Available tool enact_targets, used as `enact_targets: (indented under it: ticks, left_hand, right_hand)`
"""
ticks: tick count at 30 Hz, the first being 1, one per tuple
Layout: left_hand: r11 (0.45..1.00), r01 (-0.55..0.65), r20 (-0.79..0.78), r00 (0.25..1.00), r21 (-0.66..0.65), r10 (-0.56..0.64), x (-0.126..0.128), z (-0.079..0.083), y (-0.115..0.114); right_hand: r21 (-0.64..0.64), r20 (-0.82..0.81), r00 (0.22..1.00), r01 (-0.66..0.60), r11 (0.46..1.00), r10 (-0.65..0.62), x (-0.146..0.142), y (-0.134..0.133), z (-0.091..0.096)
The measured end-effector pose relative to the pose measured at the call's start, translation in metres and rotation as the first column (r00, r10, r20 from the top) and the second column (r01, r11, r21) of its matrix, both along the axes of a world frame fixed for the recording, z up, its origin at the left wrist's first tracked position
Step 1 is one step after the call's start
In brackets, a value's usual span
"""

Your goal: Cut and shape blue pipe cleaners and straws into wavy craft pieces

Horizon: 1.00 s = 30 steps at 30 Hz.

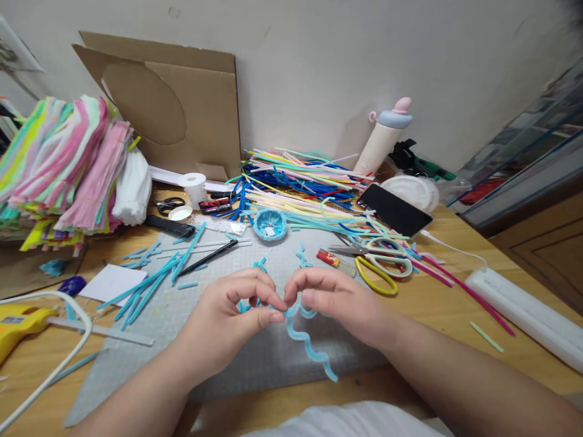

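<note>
My left hand (228, 315) and my right hand (339, 300) meet over a grey mat (255, 358), both pinching a light blue pipe cleaner (310, 346). The pipe cleaner is bent into waves and its free end trails down toward me. Fingertips of both hands press together at its upper end. Short blue pipe cleaner pieces (262, 265) lie just beyond my fingers.
A pile of coloured pipe cleaners (296, 188) lies at the back, with a small blue woven cup (270, 223). Scissors (378, 261), a phone (394, 209), a bottle (382, 136), a yellow glue gun (18, 321), bundles of fluffy stems (64, 164) and cardboard (182, 103) surround the mat.
</note>
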State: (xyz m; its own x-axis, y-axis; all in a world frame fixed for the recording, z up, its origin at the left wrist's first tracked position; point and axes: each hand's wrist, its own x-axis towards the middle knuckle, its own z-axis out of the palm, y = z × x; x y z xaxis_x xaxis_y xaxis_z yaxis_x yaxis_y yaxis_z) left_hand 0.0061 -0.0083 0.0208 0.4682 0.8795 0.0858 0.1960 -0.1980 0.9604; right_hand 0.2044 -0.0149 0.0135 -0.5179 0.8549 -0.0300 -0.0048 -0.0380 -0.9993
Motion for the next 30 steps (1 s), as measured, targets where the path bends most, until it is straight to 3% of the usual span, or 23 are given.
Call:
enact_targets:
  ticks: [8,12,18,20,24,27,30]
  left_hand:
    - [0.978,-0.061,0.164,0.982,-0.198,0.094,-0.002,-0.007,0.003]
    - [0.933,-0.120,0.221,0.954,-0.340,0.203,0.000,-0.010,0.004]
    - [0.841,-0.107,0.233,0.935,-0.531,0.266,0.002,-0.012,0.003]
    - [0.829,-0.095,0.224,0.940,-0.551,0.257,0.002,-0.012,0.002]
    - [0.799,-0.133,0.194,0.935,-0.587,0.298,0.005,-0.012,0.001]
    - [0.803,-0.159,0.194,0.927,-0.575,0.322,0.010,-0.013,-0.002]
    - [0.835,-0.153,0.197,0.935,-0.529,0.296,0.014,-0.015,-0.005]
  right_hand:
    - [0.038,-0.102,0.988,0.121,0.992,-0.116,0.005,0.003,0.000]
    - [0.078,-0.106,0.970,0.228,0.971,-0.219,0.004,0.005,-0.005]
    - [0.139,-0.129,0.921,0.385,0.913,-0.368,0.004,0.008,-0.012]
    - [0.259,-0.056,0.934,0.356,0.898,-0.354,0.006,0.006,-0.010]
    - [0.586,0.234,0.930,0.098,0.804,-0.284,0.009,-0.001,0.001]
    - [0.672,0.356,0.879,-0.004,0.740,-0.318,0.006,-0.003,0.004]
    - [0.676,0.375,0.873,-0.028,0.736,-0.311,0.001,-0.003,0.000]
